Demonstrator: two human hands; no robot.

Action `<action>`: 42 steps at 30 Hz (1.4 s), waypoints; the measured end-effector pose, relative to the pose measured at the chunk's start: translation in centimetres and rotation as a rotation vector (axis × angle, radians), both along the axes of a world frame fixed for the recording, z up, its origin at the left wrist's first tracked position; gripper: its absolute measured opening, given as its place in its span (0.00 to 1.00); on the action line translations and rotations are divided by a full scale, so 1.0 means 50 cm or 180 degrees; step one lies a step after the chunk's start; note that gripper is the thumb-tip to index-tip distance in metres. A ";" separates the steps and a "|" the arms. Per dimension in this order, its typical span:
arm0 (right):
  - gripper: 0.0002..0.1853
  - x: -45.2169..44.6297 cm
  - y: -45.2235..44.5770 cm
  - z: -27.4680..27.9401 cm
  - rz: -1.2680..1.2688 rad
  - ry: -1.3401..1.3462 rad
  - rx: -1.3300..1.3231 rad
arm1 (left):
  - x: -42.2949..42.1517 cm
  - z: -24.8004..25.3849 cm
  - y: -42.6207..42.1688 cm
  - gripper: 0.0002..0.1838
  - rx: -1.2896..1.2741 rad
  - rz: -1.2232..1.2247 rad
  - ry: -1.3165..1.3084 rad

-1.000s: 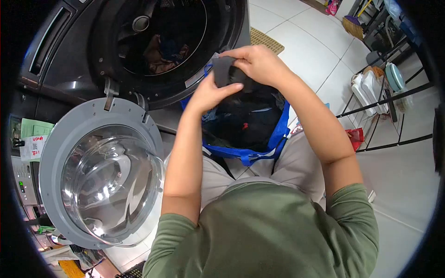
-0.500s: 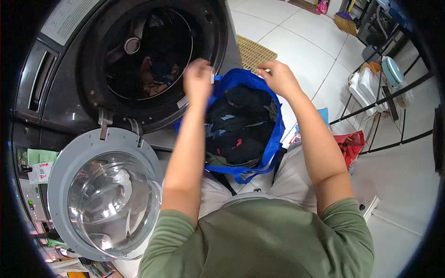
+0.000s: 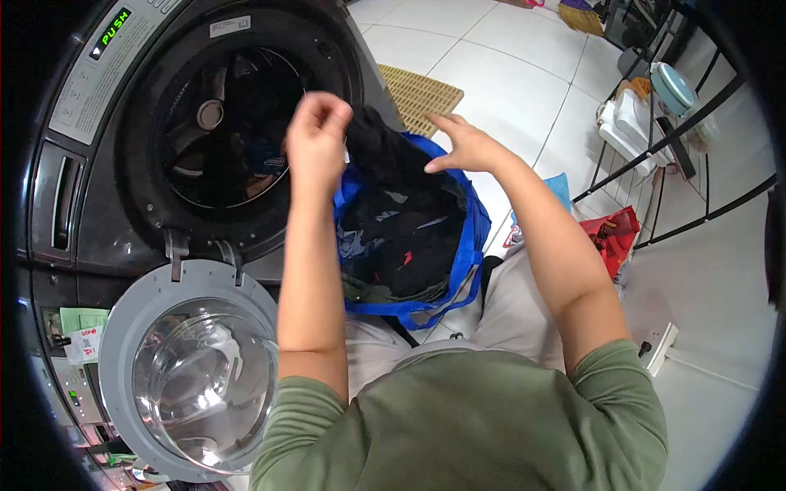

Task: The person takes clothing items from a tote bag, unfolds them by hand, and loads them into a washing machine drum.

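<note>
A blue bag [image 3: 475,245] full of dark clothes [image 3: 401,254] stands between my legs. My left hand [image 3: 318,135] is closed on a black garment [image 3: 377,151], which stretches from the fingers down over the bag's far side. This hand is in front of the washing machine's round opening [image 3: 131,155]. Inside the drum, more dark laundry [image 3: 262,155] shows. My right hand [image 3: 467,149] hovers at the bag's far right rim, thumb and fingers spread, holding nothing; whether it touches the cloth is unclear.
The machine's round glass door [image 3: 201,385] hangs open at lower left. A yellow slatted mat [image 3: 417,94] lies on the white tiles beyond the bag. On the right are a black wire rack [image 3: 688,221], white containers [image 3: 634,123] and a red packet [image 3: 610,237].
A black garment has come up from the bag in my left hand. My right hand has opened from a pinch at the rim. The view has shifted, bringing a lit display into sight.
</note>
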State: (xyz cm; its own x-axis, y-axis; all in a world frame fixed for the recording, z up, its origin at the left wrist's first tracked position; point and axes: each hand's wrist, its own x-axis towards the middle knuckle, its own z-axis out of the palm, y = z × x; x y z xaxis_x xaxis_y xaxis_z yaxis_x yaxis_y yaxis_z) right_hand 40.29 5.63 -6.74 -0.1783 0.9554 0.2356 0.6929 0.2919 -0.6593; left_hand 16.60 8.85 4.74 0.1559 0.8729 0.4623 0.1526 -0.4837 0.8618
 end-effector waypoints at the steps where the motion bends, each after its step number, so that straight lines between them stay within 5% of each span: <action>1: 0.27 -0.018 0.010 -0.006 0.0344 0.0244 0.0075 | 0.005 0.060 -0.022 0.03 -0.0024 -0.0078 -0.0268; 2: 0.24 -0.038 0.017 -0.006 0.0691 0.0484 0.0150 | -0.001 0.095 -0.029 0.03 -0.0030 -0.0185 -0.0225; 3: 0.18 -0.055 0.018 0.034 0.1098 0.0185 -0.0709 | -0.014 0.112 -0.025 0.03 0.0231 -0.0140 -0.0126; 6: 0.17 -0.096 0.022 0.050 -0.0097 0.0463 -0.0519 | -0.098 0.178 -0.025 0.02 0.0771 0.0318 -0.0178; 8: 0.22 -0.127 0.041 0.041 0.0456 0.1155 0.0494 | -0.144 0.235 -0.055 0.03 0.0345 -0.0345 -0.1418; 10: 0.27 -0.173 0.038 0.012 0.0835 0.0676 0.0352 | -0.194 0.281 -0.081 0.06 0.0443 -0.1367 -0.1751; 11: 0.30 -0.195 0.036 -0.004 0.1032 0.0446 0.0295 | -0.221 0.307 -0.097 0.07 0.0562 -0.1221 -0.1854; 13: 0.21 -0.228 -0.022 0.097 0.0846 -0.0304 -0.1130 | -0.261 0.330 -0.124 0.05 0.0972 -0.0596 -0.1803; 16: 0.15 -0.216 0.006 0.098 0.0153 0.0936 0.0295 | -0.323 0.300 -0.094 0.06 0.2090 0.1703 -0.0988; 17: 0.14 -0.205 -0.005 0.137 0.0416 0.1417 0.0168 | -0.348 0.265 -0.081 0.15 0.2116 0.2135 -0.0688; 19: 0.14 -0.197 -0.047 0.188 0.1173 0.2029 0.0044 | -0.307 0.141 -0.097 0.39 0.1250 0.1800 0.0210; 20: 0.15 -0.218 -0.070 0.188 0.1346 0.2266 0.0088 | -0.262 0.079 -0.133 0.51 0.0717 0.1244 0.0880; 21: 0.16 -0.227 -0.086 0.183 0.1416 0.2106 -0.0201 | -0.196 0.022 -0.188 0.74 0.0588 0.0036 0.2391; 22: 0.16 -0.227 -0.094 0.175 0.1459 0.1937 -0.0517 | -0.142 -0.028 -0.211 0.58 -0.0786 -0.1176 0.1034; 24: 0.16 -0.210 -0.086 0.159 0.1248 0.1988 -0.1201 | -0.104 -0.100 -0.227 0.44 -0.1422 -0.1279 0.0173; 25: 0.16 -0.197 -0.080 0.149 0.1107 0.2009 -0.1543 | -0.118 -0.093 -0.212 0.39 -0.1517 -0.0848 0.0370; 26: 0.16 -0.188 -0.064 0.121 0.1222 0.2971 -0.1214 | -0.154 -0.070 -0.167 0.35 -0.1610 -0.0442 0.0575; 27: 0.16 -0.157 -0.049 0.116 0.0915 0.2697 -0.0977 | -0.200 -0.045 -0.108 0.30 -0.1720 -0.0054 0.0790; 29: 0.17 -0.093 -0.029 0.109 0.0148 0.1844 -0.0571 | -0.292 -0.058 0.044 0.25 -0.1256 0.1039 -0.0961; 30: 0.17 -0.067 -0.026 0.106 -0.0283 0.1261 -0.0393 | -0.337 -0.019 0.096 0.23 -0.1539 0.0774 -0.2870; 31: 0.16 -0.041 -0.019 0.086 -0.0596 0.0932 -0.0263 | -0.338 0.038 0.097 0.24 -0.0951 0.0670 -0.3108; 32: 0.16 -0.026 -0.018 0.080 -0.0696 0.0815 -0.0306 | -0.342 0.046 0.117 0.29 -0.0708 0.1839 -0.2741; 35: 0.16 -0.004 -0.018 0.081 -0.0764 0.0565 -0.0252 | -0.267 -0.030 0.137 0.24 -0.0546 0.2183 -0.1049; 36: 0.16 -0.006 -0.016 0.075 -0.0671 0.0516 -0.0210 | -0.193 -0.072 0.106 0.20 -0.0286 0.2049 -0.0297; 37: 0.16 -0.009 -0.015 0.070 -0.0584 0.0454 -0.0163 | -0.151 -0.122 0.084 0.13 -0.0407 0.1105 0.0269; 38: 0.17 -0.013 -0.015 0.069 -0.0500 0.0379 -0.0116 | -0.100 -0.209 0.078 0.13 0.0544 0.0810 0.0807; 39: 0.17 -0.020 -0.018 0.074 -0.0444 0.0306 -0.0121 | -0.048 -0.283 0.036 0.13 -0.0834 0.0603 0.1099; 42: 0.15 -0.039 -0.031 0.077 -0.0132 0.0385 0.0029 | 0.010 -0.582 0.025 0.26 -0.0168 0.0356 0.2204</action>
State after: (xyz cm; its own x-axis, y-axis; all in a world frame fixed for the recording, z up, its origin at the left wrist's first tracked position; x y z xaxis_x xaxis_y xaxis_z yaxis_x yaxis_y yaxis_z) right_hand 38.36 4.05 -2.86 -0.1085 0.9590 0.2618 0.6200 0.2711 -0.7363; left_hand 17.10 10.11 -24.34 0.3071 0.9194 0.2457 0.7212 -0.3933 0.5703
